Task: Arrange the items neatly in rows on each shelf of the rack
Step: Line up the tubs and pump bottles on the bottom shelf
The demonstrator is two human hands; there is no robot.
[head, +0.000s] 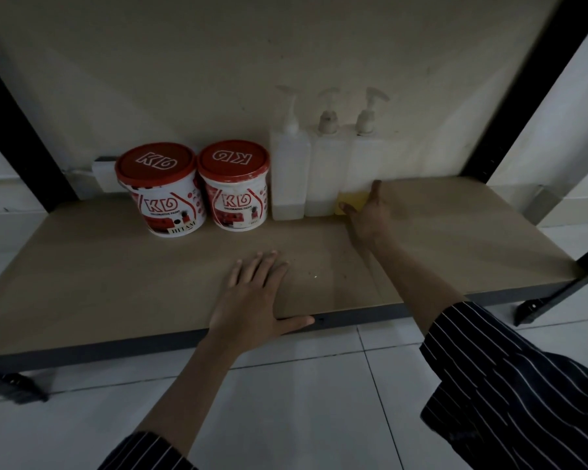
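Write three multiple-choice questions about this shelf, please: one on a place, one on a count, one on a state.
1. Where do the two paint buckets stand?
A. left of the pump bottles
B. right of the pump bottles
C. on the floor
2. How many pump bottles are there?
A. two
B. three
C. four
3. What is the left hand doing?
A. lying flat on the shelf
B. holding a bucket
C. lifting a bottle

Answers:
1 A, the buckets stand on the shelf, left of the bottles.
2 B, three pump heads show in a row.
3 A, its fingers lie straight on the board and hold nothing.
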